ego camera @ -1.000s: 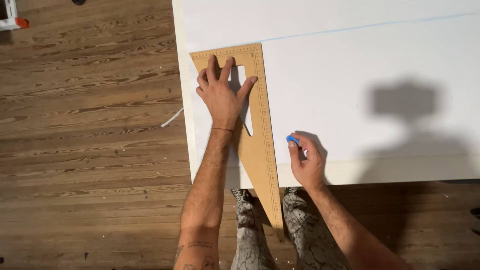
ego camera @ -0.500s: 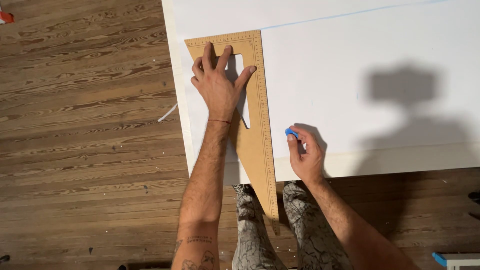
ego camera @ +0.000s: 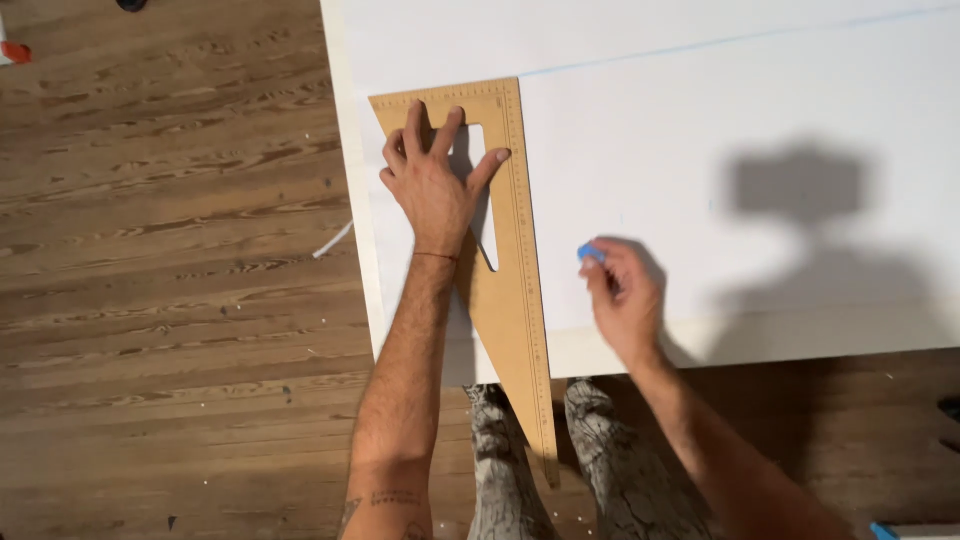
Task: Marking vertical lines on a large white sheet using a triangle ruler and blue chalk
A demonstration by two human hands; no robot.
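Head view looks straight down on a white board (ego camera: 700, 120) that lies on a wooden floor (ego camera: 170, 300). On the board rests a tan set square (ego camera: 515, 290), a long triangle with a printed scale on its edges and a slot cut in it. Its short edge runs near the top, close to a faint blue line (ego camera: 720, 42) drawn across the board. Its long straight edge runs down toward the person, and its point goes past the near edge of the board, over the floor between the person's legs (ego camera: 600, 450).

The left hand (ego camera: 435, 185) lies flat on the wide part of the square, fingers spread and pointing away, thumb stretched out to the right toward the scale. It grips nothing; the palm only presses down, probably so that the square does not slide. The left forearm comes straight up from below, with a thin red band at the wrist.

The right hand (ego camera: 625, 295) is just to the right of the straight edge, near but not touching it. Its fingers are closed on a small blue marker (ego camera: 590, 252), maybe chalk, of which only the tip shows at the fingertips. The hand is a little blurred. The right forearm enters from the lower right at an angle. A dark shadow (ego camera: 800, 190) falls on the board farther right.
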